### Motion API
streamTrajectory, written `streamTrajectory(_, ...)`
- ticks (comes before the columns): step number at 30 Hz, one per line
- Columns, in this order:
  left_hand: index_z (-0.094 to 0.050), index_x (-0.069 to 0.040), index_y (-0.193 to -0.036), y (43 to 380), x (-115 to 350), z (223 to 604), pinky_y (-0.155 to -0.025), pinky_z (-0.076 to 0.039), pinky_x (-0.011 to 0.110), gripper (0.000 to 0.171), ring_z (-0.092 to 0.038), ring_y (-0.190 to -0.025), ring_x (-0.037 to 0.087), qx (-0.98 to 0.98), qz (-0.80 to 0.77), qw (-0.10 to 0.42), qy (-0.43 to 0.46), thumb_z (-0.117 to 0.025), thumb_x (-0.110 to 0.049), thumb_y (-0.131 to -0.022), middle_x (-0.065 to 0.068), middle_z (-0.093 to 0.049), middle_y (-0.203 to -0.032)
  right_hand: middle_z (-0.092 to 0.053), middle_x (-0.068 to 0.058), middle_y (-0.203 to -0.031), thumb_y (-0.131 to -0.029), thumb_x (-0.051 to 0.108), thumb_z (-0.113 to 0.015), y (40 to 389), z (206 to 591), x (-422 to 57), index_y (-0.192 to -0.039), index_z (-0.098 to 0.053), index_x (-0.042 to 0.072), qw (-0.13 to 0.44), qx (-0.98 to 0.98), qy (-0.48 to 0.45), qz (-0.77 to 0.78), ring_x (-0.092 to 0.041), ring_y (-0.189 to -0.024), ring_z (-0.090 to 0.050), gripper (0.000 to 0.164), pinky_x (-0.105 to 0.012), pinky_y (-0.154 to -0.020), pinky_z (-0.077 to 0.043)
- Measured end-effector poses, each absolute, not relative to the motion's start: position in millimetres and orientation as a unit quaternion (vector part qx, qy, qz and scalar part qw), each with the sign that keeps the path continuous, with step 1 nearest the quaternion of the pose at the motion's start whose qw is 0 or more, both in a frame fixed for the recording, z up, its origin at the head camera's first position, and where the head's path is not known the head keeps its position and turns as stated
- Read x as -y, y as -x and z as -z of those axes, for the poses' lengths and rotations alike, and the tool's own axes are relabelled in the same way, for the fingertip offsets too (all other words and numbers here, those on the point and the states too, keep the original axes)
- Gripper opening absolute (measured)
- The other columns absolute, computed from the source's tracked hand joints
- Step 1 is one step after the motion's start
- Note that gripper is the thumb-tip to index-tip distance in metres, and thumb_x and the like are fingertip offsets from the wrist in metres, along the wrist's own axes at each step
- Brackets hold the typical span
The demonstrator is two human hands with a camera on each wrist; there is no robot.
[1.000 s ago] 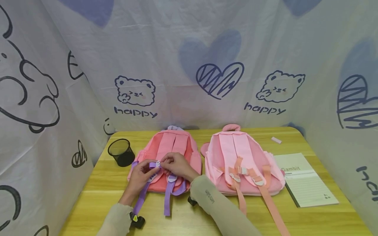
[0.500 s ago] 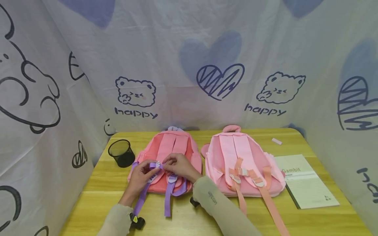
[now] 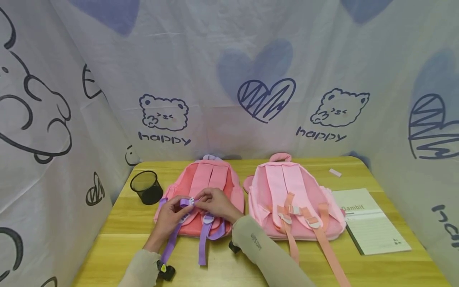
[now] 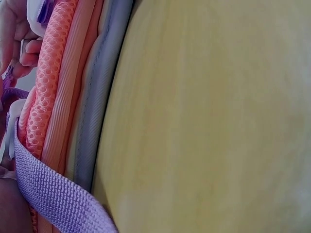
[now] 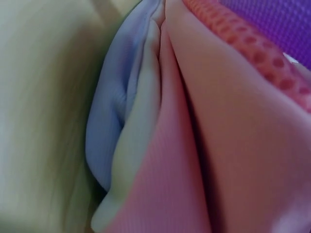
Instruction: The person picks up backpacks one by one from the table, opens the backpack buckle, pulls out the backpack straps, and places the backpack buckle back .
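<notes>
A coral-pink backpack [image 3: 236, 193] lies on the table with its shoulder straps up. Over its lower part, my left hand [image 3: 168, 215] pinches a looped purple strap [image 3: 184, 203] beside a small white buckle [image 3: 191, 201]. My right hand [image 3: 217, 202] pinches at the buckle's right side, where its fingertips cover the purple webbing. Another purple strap [image 3: 203, 245] hangs from a white adjuster [image 3: 208, 218] to the table. In the left wrist view, purple webbing [image 4: 58, 191] crosses the bag's edge, and fingers [image 4: 31, 54] show behind it. The right wrist view holds mostly the bag's side [image 5: 228, 126].
A light pink backpack [image 3: 312, 181] with orange straps [image 3: 330, 251] lies to the right. Farther right are a notebook [image 3: 380, 233] and a small pink block [image 3: 335, 172]. A black mesh pen holder [image 3: 150, 193] stands at the left. Printed cloth [image 3: 208, 71] walls the table [image 3: 114, 247].
Both hands stay at the buckle. The right fingertips shift slightly on the webbing; the bags and other things stay put.
</notes>
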State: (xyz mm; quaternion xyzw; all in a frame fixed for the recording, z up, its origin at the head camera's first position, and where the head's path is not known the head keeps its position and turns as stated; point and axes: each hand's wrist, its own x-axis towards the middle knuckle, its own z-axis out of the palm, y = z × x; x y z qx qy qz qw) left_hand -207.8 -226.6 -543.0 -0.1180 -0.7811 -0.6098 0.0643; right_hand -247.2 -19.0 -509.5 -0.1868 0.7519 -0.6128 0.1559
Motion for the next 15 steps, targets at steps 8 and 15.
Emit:
streamTrajectory(8, -0.071, -0.002, -0.117, 208.3, 227.6, 544.7, -0.083, -0.054, 0.020, 0.022, -0.067, -0.095, 0.007, 0.777, 0.615, 0.061, 0.119, -0.073, -0.011, -0.097, -0.004, -0.072, -0.106, -0.075, -0.011, -0.086, -0.095, 0.014, -0.076, 247.2, 510.0, 16.0, -0.103, -0.074, 0.005, 0.143, -0.757, 0.192, 0.607, -0.013, -0.069, -0.070, 0.013, -0.027, -0.066, -0.059)
streamTrajectory(15, -0.071, -0.007, -0.116, 207.5, 225.7, 542.9, -0.083, -0.054, 0.022, 0.023, -0.068, -0.095, 0.009, 0.779, 0.616, 0.052, 0.106, -0.075, -0.015, -0.096, -0.005, -0.073, -0.106, -0.074, -0.006, -0.085, -0.096, 0.011, -0.075, 246.8, 509.4, 15.3, -0.103, -0.074, 0.004, 0.142, -0.759, 0.194, 0.605, -0.011, -0.069, -0.069, 0.010, -0.025, -0.066, -0.059)
